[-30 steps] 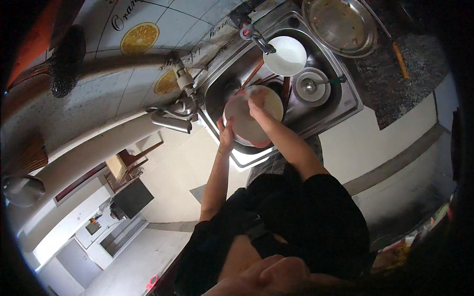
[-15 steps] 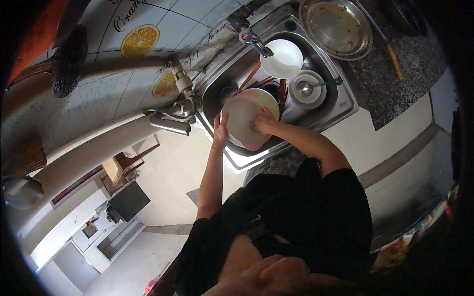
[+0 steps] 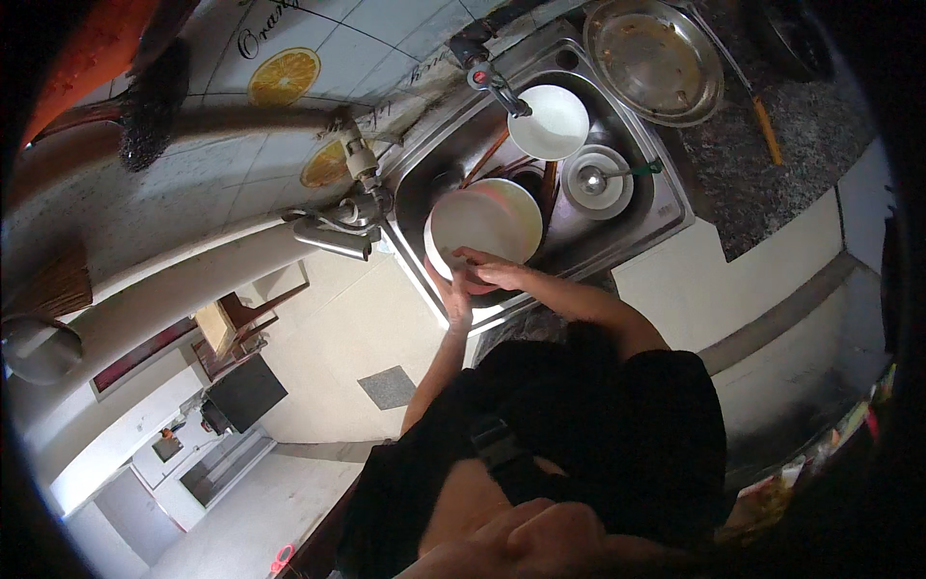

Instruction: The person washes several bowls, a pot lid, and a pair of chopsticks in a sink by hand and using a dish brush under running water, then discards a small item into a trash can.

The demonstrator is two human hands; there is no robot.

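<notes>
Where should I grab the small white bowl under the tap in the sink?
Take the bowl by its rim, coming from above on the side away from the tap. It sits open side up, and the spout overhangs its left edge. The right side looks free. Both hands hold the plate.

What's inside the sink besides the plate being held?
In the sink: a white bowl under the tap, a small dish holding a ladle, and chopsticks. The held plate hides whatever lies beneath it.
</notes>
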